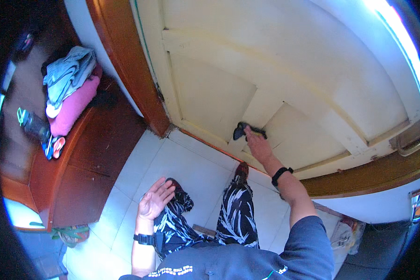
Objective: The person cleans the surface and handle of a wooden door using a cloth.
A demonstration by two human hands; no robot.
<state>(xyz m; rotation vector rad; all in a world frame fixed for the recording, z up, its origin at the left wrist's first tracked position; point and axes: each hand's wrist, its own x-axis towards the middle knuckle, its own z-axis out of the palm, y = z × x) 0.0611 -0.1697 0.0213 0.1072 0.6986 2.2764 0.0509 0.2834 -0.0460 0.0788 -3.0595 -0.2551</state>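
Note:
My right hand (259, 144) grips a dark pad or cloth (240, 131) and presses it to the lower part of a cream panelled door (210, 87). A bit of yellow shows at the pad's edge; its exact kind is unclear, since the fingers cover much of it. The pad lies near the upright rail (266, 105) between two lower door panels. My left hand (155, 200) hangs palm up with its fingers apart, above my left leg, holding nothing. Both wrists wear dark bands.
A brown wooden door frame (126, 63) stands left of the door. Farther left, a wooden cabinet (80, 189) bears a pink cushion (75, 105), folded grey-blue cloth (68, 75) and a dark bottle (35, 124). A potted plant (71, 235) sits by white floor tiles (143, 157). A plastic bag (346, 236) lies right.

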